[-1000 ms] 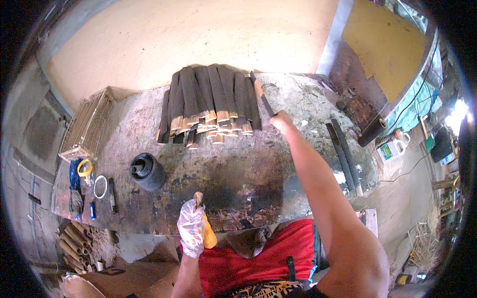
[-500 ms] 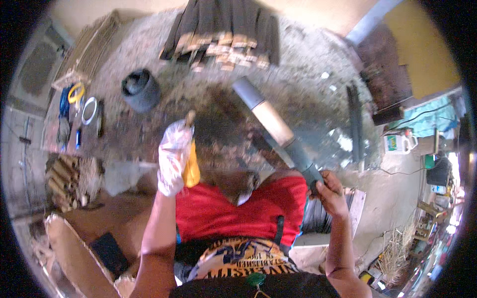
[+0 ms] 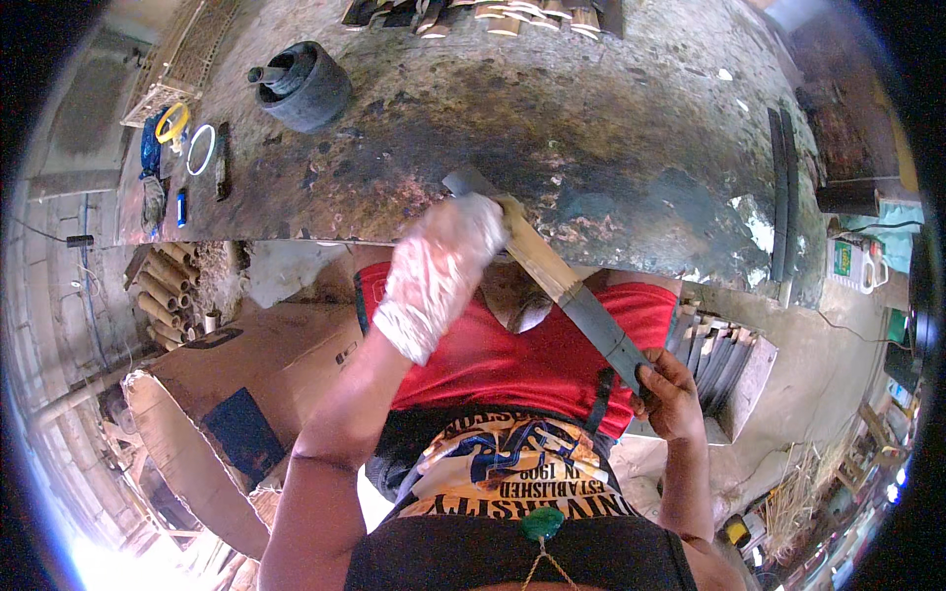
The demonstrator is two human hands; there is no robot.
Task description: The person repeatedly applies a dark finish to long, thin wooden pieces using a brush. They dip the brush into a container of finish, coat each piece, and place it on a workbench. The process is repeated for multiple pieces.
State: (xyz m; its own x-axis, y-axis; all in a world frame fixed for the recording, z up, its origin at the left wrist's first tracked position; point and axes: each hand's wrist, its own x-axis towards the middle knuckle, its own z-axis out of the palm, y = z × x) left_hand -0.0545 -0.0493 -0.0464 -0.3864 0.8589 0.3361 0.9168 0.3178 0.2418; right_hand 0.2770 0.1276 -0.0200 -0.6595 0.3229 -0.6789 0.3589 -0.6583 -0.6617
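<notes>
My left hand (image 3: 439,271) wears a white glove and is closed on a tool with a grey metal head (image 3: 461,181) at the near edge of the stained workbench (image 3: 591,118). My right hand (image 3: 672,392) grips the dark lower end of a long bamboo slat (image 3: 572,295). The slat slants up and left across my red lap, and its pale upper end meets the tool beside my gloved hand. Whether the tool's edge is in the slat, I cannot tell.
A black round pot (image 3: 301,84) stands at the bench's far left, near a yellow tape roll (image 3: 172,123) and a white ring (image 3: 202,148). More slats (image 3: 493,15) are piled at the back. Dark strips (image 3: 783,197) lie right, bamboo tubes (image 3: 163,286) left, a box of slats (image 3: 714,355) by my right side.
My right hand took a slat from the far pile and drew it back to my lap. Its pale end now lies against the tool in my left hand. The view has tilted down.
</notes>
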